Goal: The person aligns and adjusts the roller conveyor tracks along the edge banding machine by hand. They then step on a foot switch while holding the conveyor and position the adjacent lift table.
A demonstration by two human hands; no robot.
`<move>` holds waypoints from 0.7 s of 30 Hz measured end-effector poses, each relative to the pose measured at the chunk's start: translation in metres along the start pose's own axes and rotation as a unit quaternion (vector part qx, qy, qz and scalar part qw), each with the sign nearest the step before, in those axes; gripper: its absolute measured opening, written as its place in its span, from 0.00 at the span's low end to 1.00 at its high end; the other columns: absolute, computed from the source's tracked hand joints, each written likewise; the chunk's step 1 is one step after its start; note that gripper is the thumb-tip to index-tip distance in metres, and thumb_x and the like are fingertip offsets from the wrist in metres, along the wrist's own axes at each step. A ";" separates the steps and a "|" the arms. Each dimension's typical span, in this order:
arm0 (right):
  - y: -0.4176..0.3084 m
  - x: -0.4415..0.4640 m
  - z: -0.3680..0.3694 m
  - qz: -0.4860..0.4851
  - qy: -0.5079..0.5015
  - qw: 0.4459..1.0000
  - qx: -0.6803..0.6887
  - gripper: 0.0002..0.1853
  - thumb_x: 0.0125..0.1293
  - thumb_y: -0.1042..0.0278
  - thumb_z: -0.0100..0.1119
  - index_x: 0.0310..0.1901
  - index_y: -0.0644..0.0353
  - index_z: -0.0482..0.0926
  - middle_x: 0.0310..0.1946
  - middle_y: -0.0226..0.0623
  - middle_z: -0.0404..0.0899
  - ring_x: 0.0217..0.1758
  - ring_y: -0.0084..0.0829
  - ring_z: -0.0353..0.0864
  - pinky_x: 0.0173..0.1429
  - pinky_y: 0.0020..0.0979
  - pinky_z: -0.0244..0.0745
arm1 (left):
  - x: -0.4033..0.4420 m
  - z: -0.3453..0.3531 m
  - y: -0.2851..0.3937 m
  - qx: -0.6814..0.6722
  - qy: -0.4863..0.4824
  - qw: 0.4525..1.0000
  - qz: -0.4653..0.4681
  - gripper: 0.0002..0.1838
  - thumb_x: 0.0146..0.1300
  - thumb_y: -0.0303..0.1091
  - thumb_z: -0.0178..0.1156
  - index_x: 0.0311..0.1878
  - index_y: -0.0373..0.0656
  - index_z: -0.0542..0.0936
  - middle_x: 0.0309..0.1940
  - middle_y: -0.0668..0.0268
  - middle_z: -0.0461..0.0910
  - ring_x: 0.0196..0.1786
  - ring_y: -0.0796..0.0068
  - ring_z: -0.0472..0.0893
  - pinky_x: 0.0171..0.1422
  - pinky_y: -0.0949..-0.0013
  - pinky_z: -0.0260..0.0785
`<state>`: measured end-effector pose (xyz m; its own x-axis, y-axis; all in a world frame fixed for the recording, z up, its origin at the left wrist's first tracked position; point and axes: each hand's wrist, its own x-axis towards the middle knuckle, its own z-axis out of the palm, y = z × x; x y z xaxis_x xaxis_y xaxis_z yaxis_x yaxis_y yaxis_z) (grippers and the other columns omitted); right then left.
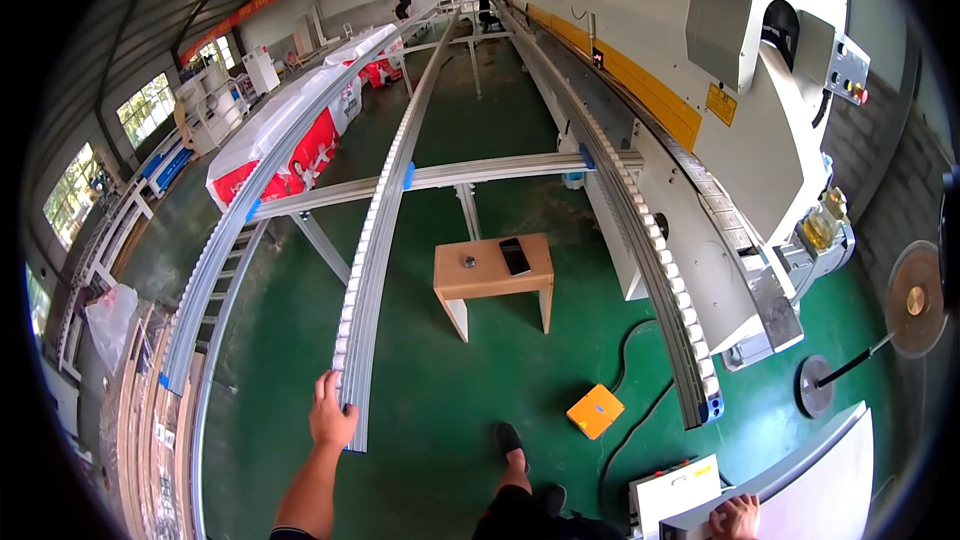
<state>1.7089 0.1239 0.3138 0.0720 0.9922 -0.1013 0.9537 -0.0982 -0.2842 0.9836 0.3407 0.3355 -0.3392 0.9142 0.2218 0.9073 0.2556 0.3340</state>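
Note:
My left hand [333, 418] grips the near end of the middle roller rail [385, 200], a long aluminium profile with a row of white rollers along its side. The fingers lie over the rollers and the thumb is on the rail's top. At the lower right, my right hand [735, 518] has its fingers curled over the edge of a pale grey-white panel or housing [815, 475]. The frame's bottom edge partly cuts off what lies below that hand. A white box [675, 493] with a yellow label stands just left of the housing.
A small wooden stool [493, 268] holding a phone [515, 256] stands between the rails. A yellow pedal box [595, 411] with cables lies on the green floor. The large machine [760, 140] lines the right. A crossbeam [470, 173] joins the rails. Two people are far back.

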 end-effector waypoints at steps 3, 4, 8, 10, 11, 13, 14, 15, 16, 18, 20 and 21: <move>0.000 0.000 -0.002 0.019 -0.035 0.999 0.007 0.08 0.63 0.61 0.61 0.38 0.55 0.81 0.41 0.46 0.81 0.52 0.51 0.75 0.61 0.52 0.64 | 0.000 -0.001 0.001 -0.003 -0.008 1.000 -0.011 0.38 0.53 0.29 0.65 0.70 0.48 0.67 0.71 0.64 0.67 0.69 0.52 0.72 0.65 0.55 0.74; 0.000 0.001 -0.003 0.014 -0.036 0.999 0.001 0.08 0.63 0.61 0.61 0.38 0.55 0.81 0.41 0.46 0.81 0.52 0.51 0.76 0.61 0.52 0.64 | 0.000 -0.001 0.000 -0.002 -0.004 1.000 -0.006 0.37 0.53 0.29 0.65 0.70 0.48 0.67 0.71 0.63 0.67 0.68 0.51 0.72 0.66 0.54 0.73; -0.004 0.003 -0.007 0.018 -0.039 0.999 0.002 0.08 0.64 0.61 0.61 0.38 0.56 0.81 0.41 0.46 0.81 0.50 0.51 0.76 0.61 0.53 0.65 | -0.001 -0.003 0.002 -0.002 -0.003 1.000 0.000 0.37 0.53 0.29 0.65 0.70 0.48 0.67 0.70 0.62 0.68 0.68 0.50 0.73 0.66 0.54 0.73; -0.003 0.003 -0.005 0.016 -0.035 0.999 0.008 0.08 0.64 0.61 0.61 0.38 0.56 0.81 0.40 0.46 0.81 0.50 0.51 0.76 0.60 0.53 0.65 | -0.001 -0.001 -0.001 -0.003 0.001 1.000 0.003 0.38 0.53 0.28 0.64 0.70 0.48 0.67 0.70 0.62 0.68 0.68 0.51 0.73 0.66 0.55 0.73; -0.002 0.002 -0.004 0.015 -0.031 0.999 0.015 0.08 0.64 0.61 0.61 0.38 0.56 0.81 0.40 0.46 0.81 0.49 0.51 0.77 0.60 0.53 0.66 | -0.001 0.000 -0.002 -0.004 0.005 1.000 0.008 0.38 0.53 0.28 0.64 0.70 0.48 0.67 0.70 0.63 0.68 0.67 0.51 0.73 0.66 0.55 0.72; -0.002 0.003 -0.004 0.020 -0.039 0.999 0.007 0.09 0.64 0.61 0.61 0.38 0.57 0.81 0.40 0.47 0.81 0.49 0.52 0.76 0.59 0.53 0.66 | -0.001 -0.001 0.000 -0.001 0.003 1.000 0.007 0.38 0.52 0.28 0.65 0.70 0.48 0.67 0.70 0.63 0.68 0.68 0.51 0.73 0.67 0.55 0.72; -0.002 0.003 -0.004 0.026 -0.046 0.999 0.000 0.09 0.64 0.62 0.61 0.38 0.58 0.81 0.40 0.47 0.81 0.49 0.52 0.76 0.59 0.53 0.66 | 0.000 -0.002 0.001 0.003 0.001 1.000 0.008 0.39 0.52 0.27 0.65 0.71 0.47 0.67 0.70 0.63 0.68 0.68 0.51 0.73 0.68 0.55 0.71; -0.003 0.003 -0.004 0.026 -0.045 0.999 0.000 0.09 0.64 0.62 0.61 0.38 0.58 0.81 0.40 0.47 0.81 0.49 0.52 0.76 0.59 0.53 0.66 | 0.000 -0.003 0.002 0.002 0.002 1.000 0.008 0.39 0.52 0.27 0.65 0.71 0.47 0.67 0.70 0.63 0.68 0.68 0.51 0.73 0.68 0.55 0.71; -0.005 0.002 -0.004 0.035 -0.042 0.998 0.020 0.09 0.63 0.62 0.61 0.38 0.58 0.81 0.41 0.48 0.81 0.50 0.53 0.76 0.59 0.54 0.66 | 0.000 -0.004 0.003 0.002 -0.002 1.000 0.003 0.39 0.52 0.27 0.65 0.71 0.47 0.67 0.70 0.62 0.67 0.68 0.51 0.73 0.68 0.55 0.71; -0.002 0.002 -0.001 0.044 -0.038 0.998 0.039 0.09 0.63 0.62 0.62 0.38 0.59 0.80 0.41 0.49 0.80 0.50 0.54 0.75 0.58 0.54 0.66 | 0.000 -0.004 0.003 0.002 -0.006 1.000 -0.002 0.39 0.52 0.27 0.65 0.71 0.47 0.67 0.70 0.62 0.67 0.68 0.51 0.73 0.69 0.55 0.71; 0.011 0.000 0.009 0.065 -0.066 0.993 0.068 0.11 0.64 0.62 0.62 0.42 0.61 0.81 0.47 0.53 0.80 0.55 0.58 0.74 0.63 0.57 0.65 | 0.000 -0.004 0.002 0.000 -0.003 1.000 0.000 0.39 0.52 0.27 0.66 0.70 0.47 0.67 0.70 0.63 0.67 0.68 0.51 0.73 0.69 0.55 0.71; 0.014 -0.004 0.015 0.064 -0.066 0.993 0.068 0.11 0.64 0.62 0.62 0.42 0.61 0.81 0.47 0.53 0.80 0.55 0.58 0.74 0.63 0.57 0.65 | 0.000 -0.003 0.002 -0.001 -0.003 1.000 -0.001 0.39 0.52 0.27 0.66 0.70 0.47 0.67 0.70 0.63 0.67 0.68 0.51 0.73 0.69 0.55 0.71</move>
<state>1.7177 0.1176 0.2961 0.1436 0.9530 -0.2669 0.8905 -0.2420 -0.3852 0.9847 0.3398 0.3393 -0.3386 0.9158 0.2160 0.9065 0.2560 0.3359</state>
